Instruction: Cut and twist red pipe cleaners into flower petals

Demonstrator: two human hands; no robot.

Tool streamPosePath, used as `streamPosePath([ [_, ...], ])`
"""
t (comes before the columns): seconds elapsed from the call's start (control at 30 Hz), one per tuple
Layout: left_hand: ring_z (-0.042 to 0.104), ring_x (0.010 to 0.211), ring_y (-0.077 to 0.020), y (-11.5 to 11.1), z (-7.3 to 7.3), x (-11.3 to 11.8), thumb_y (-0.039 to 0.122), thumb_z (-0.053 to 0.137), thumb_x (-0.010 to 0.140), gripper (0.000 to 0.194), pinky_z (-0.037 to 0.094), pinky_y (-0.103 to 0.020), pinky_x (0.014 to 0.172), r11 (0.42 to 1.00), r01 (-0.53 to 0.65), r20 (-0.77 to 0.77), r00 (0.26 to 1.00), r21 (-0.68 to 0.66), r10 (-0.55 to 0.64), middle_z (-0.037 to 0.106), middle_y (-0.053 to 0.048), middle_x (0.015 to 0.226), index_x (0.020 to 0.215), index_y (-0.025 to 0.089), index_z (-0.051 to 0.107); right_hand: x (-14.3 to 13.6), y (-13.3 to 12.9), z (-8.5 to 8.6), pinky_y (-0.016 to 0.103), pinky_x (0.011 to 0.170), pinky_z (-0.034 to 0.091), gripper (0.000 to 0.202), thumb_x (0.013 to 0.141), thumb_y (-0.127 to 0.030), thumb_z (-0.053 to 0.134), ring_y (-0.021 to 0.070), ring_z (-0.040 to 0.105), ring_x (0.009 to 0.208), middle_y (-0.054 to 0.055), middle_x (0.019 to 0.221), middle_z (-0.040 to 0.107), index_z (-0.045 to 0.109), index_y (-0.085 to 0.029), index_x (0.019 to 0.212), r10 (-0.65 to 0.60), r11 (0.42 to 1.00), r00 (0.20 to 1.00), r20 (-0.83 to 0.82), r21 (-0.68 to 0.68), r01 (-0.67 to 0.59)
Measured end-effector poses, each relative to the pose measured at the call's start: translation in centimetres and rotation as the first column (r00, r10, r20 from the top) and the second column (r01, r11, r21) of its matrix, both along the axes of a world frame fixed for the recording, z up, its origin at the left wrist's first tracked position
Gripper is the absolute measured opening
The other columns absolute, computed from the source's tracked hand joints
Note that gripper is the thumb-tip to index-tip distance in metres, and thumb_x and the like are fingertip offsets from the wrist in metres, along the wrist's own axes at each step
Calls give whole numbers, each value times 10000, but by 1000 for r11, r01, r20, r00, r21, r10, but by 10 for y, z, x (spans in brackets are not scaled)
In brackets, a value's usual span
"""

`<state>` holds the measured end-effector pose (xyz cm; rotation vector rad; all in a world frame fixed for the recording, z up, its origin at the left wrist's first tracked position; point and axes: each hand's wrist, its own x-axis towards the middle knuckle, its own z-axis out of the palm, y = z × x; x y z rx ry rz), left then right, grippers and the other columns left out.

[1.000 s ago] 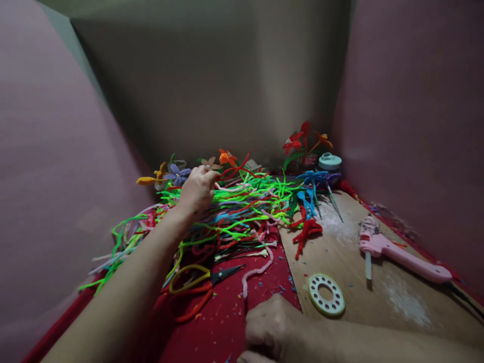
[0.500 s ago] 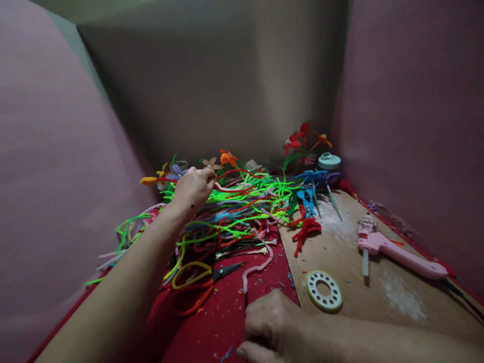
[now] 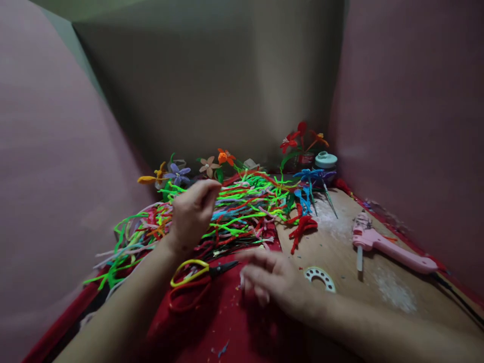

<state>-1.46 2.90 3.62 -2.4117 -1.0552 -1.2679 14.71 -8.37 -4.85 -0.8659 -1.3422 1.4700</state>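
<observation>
My left hand point(image 3: 194, 212) is over the left part of a heap of fuzzy pipe cleaners point(image 3: 242, 201), green, red, pink, blue and white. Its thumb and fingers are pinched together, and what they hold, if anything, is hidden. Red pipe cleaners lie just beyond those fingertips. Lower and to the right, my right hand point(image 3: 276, 280) hovers above the red cloth point(image 3: 227, 327), slightly blurred, with its fingers apart. Scissors point(image 3: 206, 272) with a yellow and a red handle lie between my arms, their dark blades pointing towards the right hand.
On the wooden board point(image 3: 340, 252) at right are a pink glue gun point(image 3: 393, 252), a white ring with holes point(image 3: 319, 277) and red pipe-cleaner pieces point(image 3: 303, 229). Pipe-cleaner flowers point(image 3: 207, 165) stand along the back, near a jar with a pale blue lid point(image 3: 325, 160). Pink walls rise on both sides.
My left hand has come down and nearer, and the red pipe cleaner that stuck out left of it no longer shows there. My right hand has lifted forward, its curled fingers now spreading.
</observation>
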Motion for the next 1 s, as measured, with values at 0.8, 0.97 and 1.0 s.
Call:
streamPosePath([
  [0.8, 582, 537, -96, -50, -45, -36, 262, 550, 830, 106, 446, -182, 522, 886, 238, -29, 962, -399, -272, 665, 14, 651, 799, 206, 634, 40, 45, 18, 197, 484, 396, 172, 761, -309, 647, 55, 507, 487, -11, 606, 570, 658, -138, 774, -459, 887, 830, -318, -110, 448],
  [0.97, 560, 547, -85, -50, -41, -36, 281, 545, 835, 142, 417, -171, 513, 810, 255, 35, 959, -528, -280, 634, 34, 645, 768, 201, 640, 44, 48, 16, 217, 514, 446, 142, 703, -259, 699, 64, 549, 506, -4, 684, 607, 660, -140, 770, -499, 865, 783, -371, -155, 478],
  [1.0, 574, 579, -87, -50, -42, -36, 282, 536, 841, 146, 425, -169, 540, 792, 266, 31, 954, -549, -299, 641, 32, 671, 778, 202, 641, 44, 49, 15, 221, 521, 455, 140, 684, -241, 712, 67, 557, 507, -7, 690, 608, 656, -139, 763, -504, 862, 775, -381, -168, 478],
])
